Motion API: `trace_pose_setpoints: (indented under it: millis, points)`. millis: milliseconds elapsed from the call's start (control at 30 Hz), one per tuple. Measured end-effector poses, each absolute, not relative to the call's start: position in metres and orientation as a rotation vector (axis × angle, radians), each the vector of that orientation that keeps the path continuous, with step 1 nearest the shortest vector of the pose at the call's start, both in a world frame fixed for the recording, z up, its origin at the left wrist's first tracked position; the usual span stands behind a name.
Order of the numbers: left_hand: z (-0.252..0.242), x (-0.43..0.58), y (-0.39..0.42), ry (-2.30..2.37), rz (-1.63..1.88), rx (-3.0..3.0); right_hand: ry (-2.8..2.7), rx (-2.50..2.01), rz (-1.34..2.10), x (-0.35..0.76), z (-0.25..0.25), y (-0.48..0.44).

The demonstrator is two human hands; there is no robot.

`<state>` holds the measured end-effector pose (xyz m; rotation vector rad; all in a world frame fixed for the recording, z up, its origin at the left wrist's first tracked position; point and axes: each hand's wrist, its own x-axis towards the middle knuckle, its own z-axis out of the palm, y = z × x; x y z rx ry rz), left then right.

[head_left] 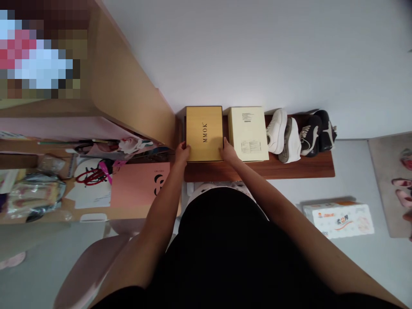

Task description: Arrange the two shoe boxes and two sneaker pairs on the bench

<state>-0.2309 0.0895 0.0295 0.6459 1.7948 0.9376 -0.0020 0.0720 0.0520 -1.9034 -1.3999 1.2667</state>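
A gold shoebox with "MMOK" printed on its lid sits at the left part of a dark wooden shelf. My left hand grips the box's left side near the front corner. On the opposite side my right hand holds the same box, with the fingers down in the gap beside it. Just right of that hand stands a cream shoebox with printed labels. The undersides of both hands' fingers are partly hidden.
White sneakers and black-and-white sneakers line the shelf's right side. On the left is a cluttered desk with a pink panda-print sheet; a pink chair stands below. A tissue pack lies on the floor at right.
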Motion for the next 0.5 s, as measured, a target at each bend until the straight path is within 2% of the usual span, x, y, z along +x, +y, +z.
trace_pose_setpoints:
  millis: [133, 233, 367, 500]
  points:
    - [0.045, -0.225, 0.083, 1.965, 0.903, 0.757, -1.477, -1.783, 1.127, 0.031, 0.068, 0.052]
    - [0.065, -0.203, 0.071, 1.961, 1.006, 0.868, -1.427, -1.819, 0.935, 0.081, 0.075, 0.033]
    - [0.086, -0.142, 0.062, 1.65, 1.091, 0.908, -1.313, -2.03, 0.699, 0.15, 0.077, 0.019]
    - [0.078, -0.069, 0.063, 1.392, 0.997, 0.713, -1.144, -2.207, 0.795, 0.194, 0.071, 0.019]
